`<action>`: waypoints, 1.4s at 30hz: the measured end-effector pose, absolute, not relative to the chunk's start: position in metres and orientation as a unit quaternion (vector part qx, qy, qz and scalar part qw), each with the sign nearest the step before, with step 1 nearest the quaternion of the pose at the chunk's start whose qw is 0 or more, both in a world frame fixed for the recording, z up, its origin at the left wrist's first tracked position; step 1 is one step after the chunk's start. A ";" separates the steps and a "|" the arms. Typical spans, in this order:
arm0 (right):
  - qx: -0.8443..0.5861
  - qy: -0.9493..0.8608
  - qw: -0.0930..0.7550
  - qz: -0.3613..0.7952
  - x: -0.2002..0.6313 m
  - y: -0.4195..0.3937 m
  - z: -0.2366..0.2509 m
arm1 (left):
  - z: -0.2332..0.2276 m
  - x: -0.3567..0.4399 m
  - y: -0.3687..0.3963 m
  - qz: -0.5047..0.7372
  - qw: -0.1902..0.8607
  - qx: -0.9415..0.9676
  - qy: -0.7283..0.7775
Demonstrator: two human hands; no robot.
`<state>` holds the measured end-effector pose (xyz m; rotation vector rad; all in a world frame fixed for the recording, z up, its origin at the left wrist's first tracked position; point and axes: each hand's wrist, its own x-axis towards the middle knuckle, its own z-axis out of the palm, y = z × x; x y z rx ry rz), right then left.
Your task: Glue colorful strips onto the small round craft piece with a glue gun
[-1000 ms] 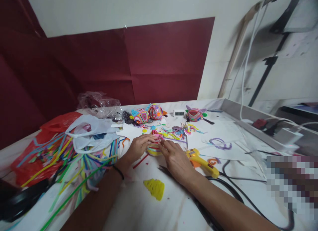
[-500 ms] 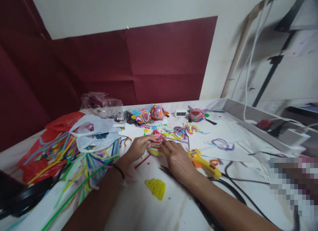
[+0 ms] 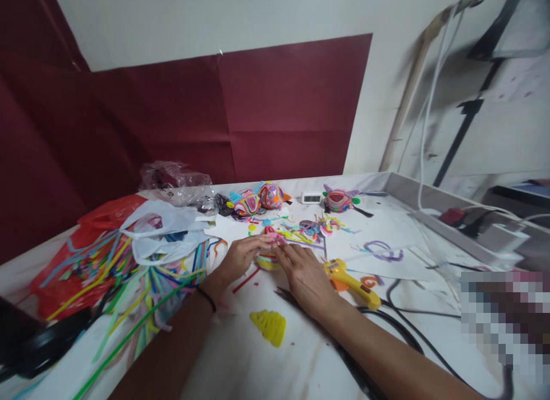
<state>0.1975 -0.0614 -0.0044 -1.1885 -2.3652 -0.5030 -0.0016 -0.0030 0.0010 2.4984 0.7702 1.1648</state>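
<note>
Both my hands rest on a small multicoloured craft piece (image 3: 267,261) made of coiled strips, yellow at its lower edge, lying on the white table (image 3: 240,354). My left hand (image 3: 240,257) holds its left side with the fingertips on top. My right hand (image 3: 304,274) presses its right side, fingers stretched flat. A yellow glue gun (image 3: 351,282) lies just right of my right hand. A yellow ridged cone-shaped piece (image 3: 270,326) sits on the table between my forearms.
Loose coloured strips (image 3: 124,279) and red and white plastic bags (image 3: 129,228) fill the left. Finished coiled figures (image 3: 258,198) and a small white clock (image 3: 311,197) stand at the back. Black cables (image 3: 404,325) run at the right, by a power strip (image 3: 494,239).
The view has shifted slightly. Both hands stay on the craft piece with only small finger movements.
</note>
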 end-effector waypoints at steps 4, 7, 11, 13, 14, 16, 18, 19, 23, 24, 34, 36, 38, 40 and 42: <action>-0.427 -0.857 0.226 -0.180 0.197 -0.061 -0.004 | 0.000 0.000 -0.004 0.407 0.142 0.862 0.266; -0.426 -0.857 0.231 -0.174 0.197 -0.061 -0.003 | 0.000 0.001 -0.004 0.411 0.143 0.858 0.273; -0.430 -0.855 0.235 -0.170 0.195 -0.062 -0.003 | -0.001 0.001 -0.003 0.415 0.144 0.855 0.275; -0.435 -0.853 0.235 -0.167 0.194 -0.062 -0.003 | -0.002 0.001 -0.002 0.412 0.144 0.858 0.271; -0.439 -0.851 0.234 -0.165 0.193 -0.062 -0.004 | -0.002 0.001 -0.002 0.411 0.142 0.859 0.269; -0.446 -0.849 0.234 -0.159 0.192 -0.063 -0.004 | -0.002 0.001 -0.002 0.410 0.138 0.862 0.264; -0.449 -0.848 0.239 -0.150 0.190 -0.063 -0.005 | -0.002 0.001 -0.002 0.412 0.132 0.863 0.260; -0.449 -0.848 0.242 -0.145 0.190 -0.063 -0.006 | -0.002 0.001 -0.002 0.414 0.130 0.863 0.259; -0.441 -0.845 0.264 -0.145 0.189 -0.063 -0.008 | -0.002 0.002 -0.003 0.413 0.126 0.865 0.257; -0.438 -0.844 0.270 -0.150 0.189 -0.063 -0.008 | -0.002 0.002 -0.003 0.412 0.125 0.865 0.258; -0.430 -0.845 0.283 -0.142 0.189 -0.062 -0.011 | -0.003 0.002 -0.002 0.420 0.119 0.861 0.261; -0.421 -0.847 0.290 -0.144 0.189 -0.062 -0.013 | -0.004 0.002 -0.002 0.421 0.119 0.861 0.261; -0.412 -0.849 0.298 -0.145 0.188 -0.062 -0.013 | -0.004 0.002 -0.002 0.420 0.119 0.861 0.259; -0.407 -0.849 0.302 -0.148 0.188 -0.062 -0.012 | -0.004 0.002 -0.003 0.421 0.119 0.861 0.259; -0.407 -0.849 0.303 -0.147 0.187 -0.063 -0.011 | -0.004 0.003 -0.004 0.424 0.118 0.860 0.258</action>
